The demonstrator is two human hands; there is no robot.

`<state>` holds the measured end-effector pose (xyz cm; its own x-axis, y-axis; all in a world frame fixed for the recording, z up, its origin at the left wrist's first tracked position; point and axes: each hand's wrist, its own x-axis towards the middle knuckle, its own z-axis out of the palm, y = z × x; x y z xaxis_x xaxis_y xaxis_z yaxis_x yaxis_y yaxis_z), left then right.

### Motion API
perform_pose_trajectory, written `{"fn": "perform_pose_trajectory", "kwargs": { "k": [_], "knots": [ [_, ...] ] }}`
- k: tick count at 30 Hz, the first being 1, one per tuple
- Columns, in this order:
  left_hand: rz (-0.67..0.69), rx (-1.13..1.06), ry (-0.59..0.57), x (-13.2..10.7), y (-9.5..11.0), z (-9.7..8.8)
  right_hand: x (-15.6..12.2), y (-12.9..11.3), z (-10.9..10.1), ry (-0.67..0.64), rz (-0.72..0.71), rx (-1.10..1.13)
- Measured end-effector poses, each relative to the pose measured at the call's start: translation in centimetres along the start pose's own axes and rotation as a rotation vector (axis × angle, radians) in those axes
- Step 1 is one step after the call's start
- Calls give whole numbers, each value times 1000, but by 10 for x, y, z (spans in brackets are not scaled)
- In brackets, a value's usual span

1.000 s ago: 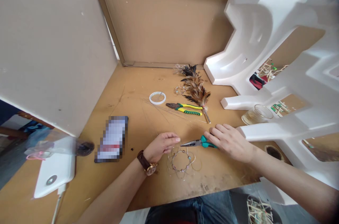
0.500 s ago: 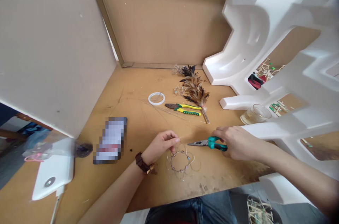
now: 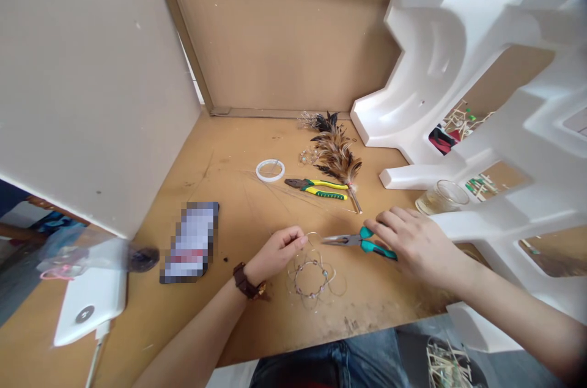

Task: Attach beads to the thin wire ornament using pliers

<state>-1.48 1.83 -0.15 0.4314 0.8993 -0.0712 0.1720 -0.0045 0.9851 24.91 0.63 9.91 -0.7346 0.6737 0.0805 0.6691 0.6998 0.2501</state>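
Observation:
My left hand (image 3: 276, 252), with a brown watch on its wrist, pinches a thin wire at the edge of a beaded wire ring (image 3: 312, 277) that lies on the brown table (image 3: 229, 180). My right hand (image 3: 411, 244) grips the teal handles of long-nose pliers (image 3: 354, 242). The pliers' tip points left toward the wire by my left fingers. Both hands rest low over the table near its front edge.
Yellow-green pliers (image 3: 317, 188), a white tape ring (image 3: 270, 170) and a bunch of brown feathers (image 3: 336, 154) lie further back. A phone (image 3: 191, 241) and a white device (image 3: 89, 305) sit left. A glass (image 3: 441, 196) and white foam packing (image 3: 481, 107) stand right; cardboard walls surround.
My right hand took hold of the teal pliers, lifted them off the table and swung the tip toward my left fingers. My left hand closed into a pinch on the wire.

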Motion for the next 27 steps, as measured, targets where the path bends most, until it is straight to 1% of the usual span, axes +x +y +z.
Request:
{"fn": "perform_pose_trajectory", "kwargs": {
  "k": [3, 6, 11, 19, 27],
  "knots": [
    [-47, -51, -15, -1, -1, 2, 3, -10, 1, 39, -133, -123],
    [-68, -67, -26, -1, -1, 3, 8, -17, 2, 41, -187, -198],
    [-70, -63, -22, -1, 0, 3, 15, -18, 2, -3, -220, -211],
    [-95, -67, -11, -1, 4, 3, 16, -19, 4, 1, -231, -216],
    [-116, -66, -27, -1, 4, 3, 16, -20, 4, -14, -247, -249]
  ]
}}
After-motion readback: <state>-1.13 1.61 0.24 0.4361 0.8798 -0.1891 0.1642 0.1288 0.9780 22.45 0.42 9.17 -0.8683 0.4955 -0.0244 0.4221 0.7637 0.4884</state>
